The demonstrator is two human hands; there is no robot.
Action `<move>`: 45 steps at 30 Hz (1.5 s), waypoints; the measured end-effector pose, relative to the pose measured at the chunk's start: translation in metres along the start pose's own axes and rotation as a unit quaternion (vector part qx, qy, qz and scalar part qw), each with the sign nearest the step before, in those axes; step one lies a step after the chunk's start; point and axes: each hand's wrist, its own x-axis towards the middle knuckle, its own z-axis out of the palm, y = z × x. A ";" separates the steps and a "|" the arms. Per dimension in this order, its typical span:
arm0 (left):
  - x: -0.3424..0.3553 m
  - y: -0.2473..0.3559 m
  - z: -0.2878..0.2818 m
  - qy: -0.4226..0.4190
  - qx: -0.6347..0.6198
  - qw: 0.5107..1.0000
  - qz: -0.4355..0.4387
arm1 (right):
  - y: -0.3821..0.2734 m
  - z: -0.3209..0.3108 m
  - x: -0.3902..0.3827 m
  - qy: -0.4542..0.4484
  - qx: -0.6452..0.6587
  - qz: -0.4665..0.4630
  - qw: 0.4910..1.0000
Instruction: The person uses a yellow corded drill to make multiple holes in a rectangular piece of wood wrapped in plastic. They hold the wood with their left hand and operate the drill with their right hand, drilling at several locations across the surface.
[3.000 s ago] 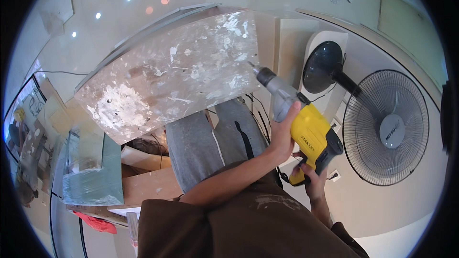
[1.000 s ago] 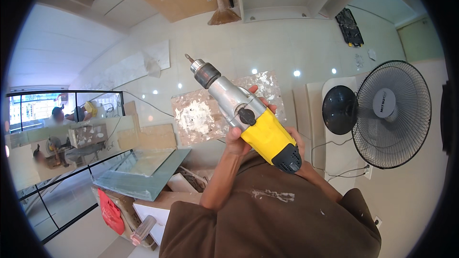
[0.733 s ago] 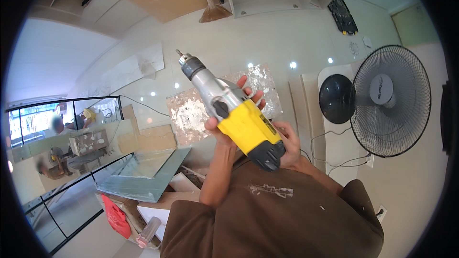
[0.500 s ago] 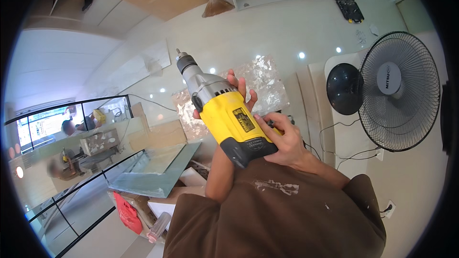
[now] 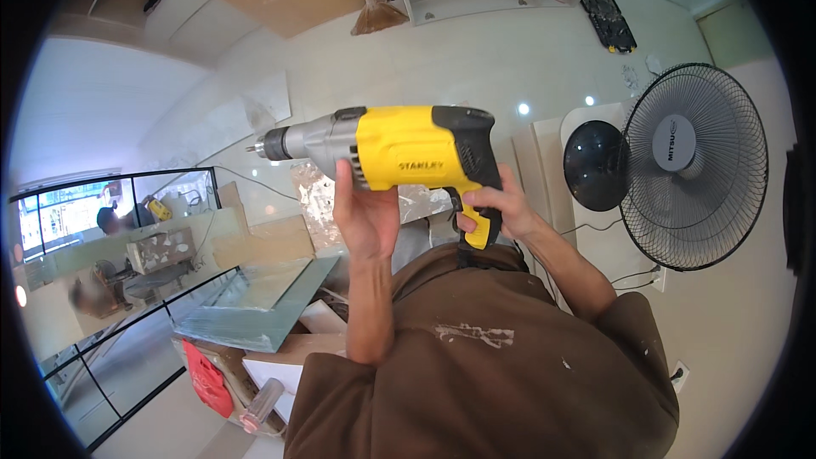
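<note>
A yellow, black and grey power drill point(image 5: 404, 146) is held up on its side in front of my chest, its metal chuck point(image 5: 274, 144) pointing left. My left hand point(image 5: 367, 217) supports the grey front housing from below, with the thumb up along its near side. Around the yellow and black grip is my right hand point(image 5: 503, 204), its fingers close to the trigger. Part of the left fingers is hidden behind the drill body.
To the right stands a black pedestal fan point(image 5: 693, 166) with a round black base point(image 5: 597, 166). Glass panels point(image 5: 255, 306), a red plastic bag point(image 5: 206, 378) and a clear bottle point(image 5: 262, 405) lie at lower left. A black tool case point(image 5: 609, 19) lies far right; a broom point(image 5: 376, 17) is at the back.
The drill has turned from slanting up-left to nearly level, showing its side. My right hand has moved from the rear of the drill onto its grip, and the left supports the front.
</note>
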 end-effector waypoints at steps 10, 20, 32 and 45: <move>0.006 0.008 0.030 0.085 0.186 0.976 0.074 | -0.005 0.010 0.002 -0.060 0.209 0.097 0.971; 0.009 0.006 0.035 0.128 0.189 0.969 0.092 | -0.013 0.027 0.000 -0.013 0.163 0.093 0.982; -0.003 0.003 0.047 0.163 0.288 0.916 0.225 | 0.002 0.035 0.014 0.153 -0.076 0.040 0.985; -0.005 -0.002 0.040 0.103 0.264 0.933 0.221 | 0.011 0.026 0.009 0.166 -0.142 -0.052 0.975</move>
